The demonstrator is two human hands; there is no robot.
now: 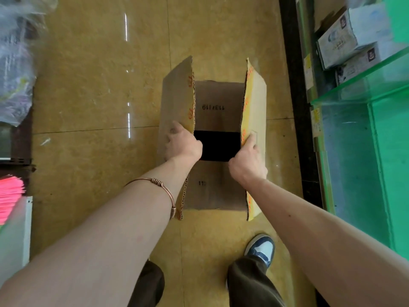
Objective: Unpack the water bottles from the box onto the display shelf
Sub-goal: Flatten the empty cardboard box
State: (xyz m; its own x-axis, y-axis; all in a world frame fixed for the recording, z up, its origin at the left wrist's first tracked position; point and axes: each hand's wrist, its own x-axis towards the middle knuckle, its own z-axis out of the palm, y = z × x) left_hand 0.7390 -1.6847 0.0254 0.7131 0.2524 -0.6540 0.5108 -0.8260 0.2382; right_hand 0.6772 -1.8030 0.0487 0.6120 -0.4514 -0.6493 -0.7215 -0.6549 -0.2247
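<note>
Both hands, left hand (181, 144) and right hand (247, 160), arms outstretched, grip the box (219, 100) flaps.

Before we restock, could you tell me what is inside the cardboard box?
Nothing can be made out inside the cardboard box. Two short inner flaps lie over most of the opening, and the gap between them is black. No bottles show. Left hand and right hand grip the long flaps.

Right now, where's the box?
Head view, centre: the cardboard box sits on the yellow tiled floor, left of the green glass shelf, its side flaps held apart by the left hand and right hand.
</note>
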